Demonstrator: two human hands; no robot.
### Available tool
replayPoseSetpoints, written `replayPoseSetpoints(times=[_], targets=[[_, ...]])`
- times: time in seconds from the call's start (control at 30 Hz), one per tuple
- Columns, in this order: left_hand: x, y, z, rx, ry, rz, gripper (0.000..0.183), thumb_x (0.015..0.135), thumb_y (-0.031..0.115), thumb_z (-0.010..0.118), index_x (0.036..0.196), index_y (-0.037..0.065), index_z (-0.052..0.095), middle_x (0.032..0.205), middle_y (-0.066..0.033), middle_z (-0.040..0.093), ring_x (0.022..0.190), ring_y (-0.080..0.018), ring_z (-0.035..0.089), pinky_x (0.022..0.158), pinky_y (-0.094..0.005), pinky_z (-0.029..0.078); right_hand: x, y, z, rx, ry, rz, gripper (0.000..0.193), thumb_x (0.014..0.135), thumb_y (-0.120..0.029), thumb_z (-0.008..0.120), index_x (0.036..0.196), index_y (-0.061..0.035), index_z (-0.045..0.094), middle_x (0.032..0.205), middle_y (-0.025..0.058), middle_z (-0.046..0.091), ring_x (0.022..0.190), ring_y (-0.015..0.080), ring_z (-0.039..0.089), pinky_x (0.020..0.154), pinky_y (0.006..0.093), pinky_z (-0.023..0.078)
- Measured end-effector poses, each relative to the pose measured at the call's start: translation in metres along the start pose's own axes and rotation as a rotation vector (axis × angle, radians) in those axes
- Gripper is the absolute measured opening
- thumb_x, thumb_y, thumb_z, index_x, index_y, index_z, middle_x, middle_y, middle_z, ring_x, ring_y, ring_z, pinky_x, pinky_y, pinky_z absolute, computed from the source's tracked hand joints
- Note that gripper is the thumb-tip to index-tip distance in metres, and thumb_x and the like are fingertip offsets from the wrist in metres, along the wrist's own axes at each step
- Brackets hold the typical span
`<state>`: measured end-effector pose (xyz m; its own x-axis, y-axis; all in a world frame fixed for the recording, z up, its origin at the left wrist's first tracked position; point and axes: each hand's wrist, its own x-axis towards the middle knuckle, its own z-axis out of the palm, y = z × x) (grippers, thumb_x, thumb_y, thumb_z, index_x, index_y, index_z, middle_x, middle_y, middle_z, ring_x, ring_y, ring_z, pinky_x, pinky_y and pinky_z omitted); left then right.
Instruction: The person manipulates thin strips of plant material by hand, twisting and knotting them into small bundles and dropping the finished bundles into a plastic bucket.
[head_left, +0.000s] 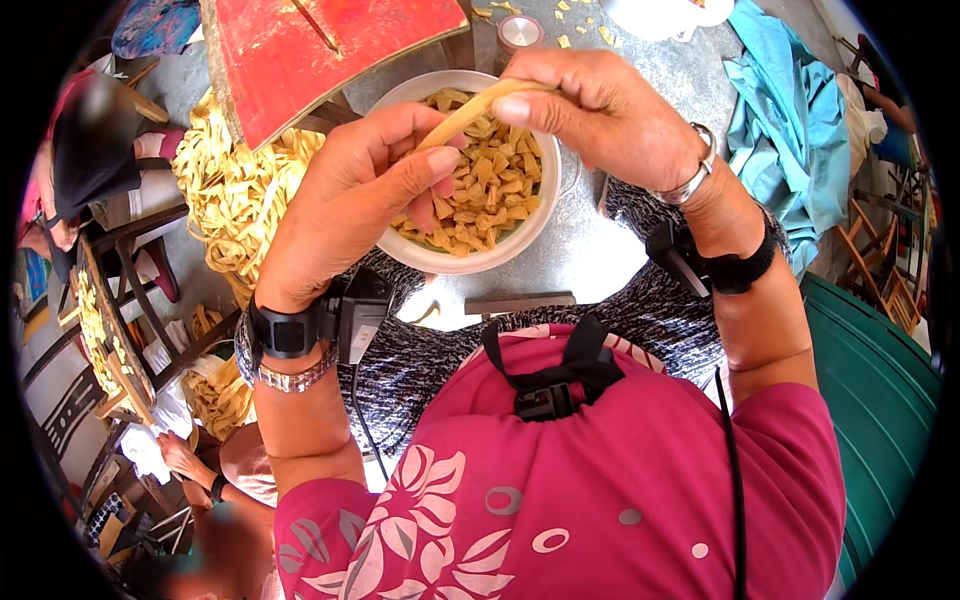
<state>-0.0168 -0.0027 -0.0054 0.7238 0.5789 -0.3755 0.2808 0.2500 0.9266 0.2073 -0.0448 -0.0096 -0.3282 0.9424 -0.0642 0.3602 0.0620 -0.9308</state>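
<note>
A long, pale yellow, pliable strip [466, 113] is stretched between my two hands above a white bowl [462, 264]. My left hand [345, 190] pinches its lower end between thumb and fingers. Toward the upper right, my right hand [610, 110] grips the other end with thumb and forefinger. Small knotted-looking yellow pieces [495, 190] fill much of the bowl, and my left hand hides some of them. A large heap of similar long strips [235, 200] lies to the left of the bowl.
A red-topped wooden stool or board [340, 45] stands just beyond my left hand. Behind the bowl is a round lidded container [519, 35]. Blue cloth [785, 130] lies at right, near a green ribbed surface [870, 420]. Other people work at left beside a tray of yellow pieces [95, 330].
</note>
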Motion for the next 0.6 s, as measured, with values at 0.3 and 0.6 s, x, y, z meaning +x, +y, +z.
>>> replayPoseSetpoints(times=[0.3,0.6], targets=[[0.001,-0.003,0.011,0.329,0.228,0.149,0.021,0.080,0.011,0.066,0.097,0.002,0.057,0.073,-0.0007,0.056,0.063,-0.0079,0.050,0.059,-0.0218,0.042,-0.004,0.008,0.007,0.081,-0.083,0.068,0.031,0.093,-0.032,0.049,0.105,-0.0037,0.058,0.073,0.0025,0.058,0.061,0.0064,0.057,0.045,0.0194,0.048],[-0.002,0.000,0.011,0.129,0.238,0.146,0.022,0.076,0.005,0.070,0.095,0.002,0.058,0.083,0.0016,0.056,0.074,-0.0046,0.050,0.065,-0.0195,0.043,-0.010,0.004,0.016,0.105,-0.180,0.079,0.030,0.094,-0.028,0.048,0.103,-0.0010,0.057,0.070,0.0053,0.059,0.054,0.0088,0.057,0.044,0.0205,0.049]])
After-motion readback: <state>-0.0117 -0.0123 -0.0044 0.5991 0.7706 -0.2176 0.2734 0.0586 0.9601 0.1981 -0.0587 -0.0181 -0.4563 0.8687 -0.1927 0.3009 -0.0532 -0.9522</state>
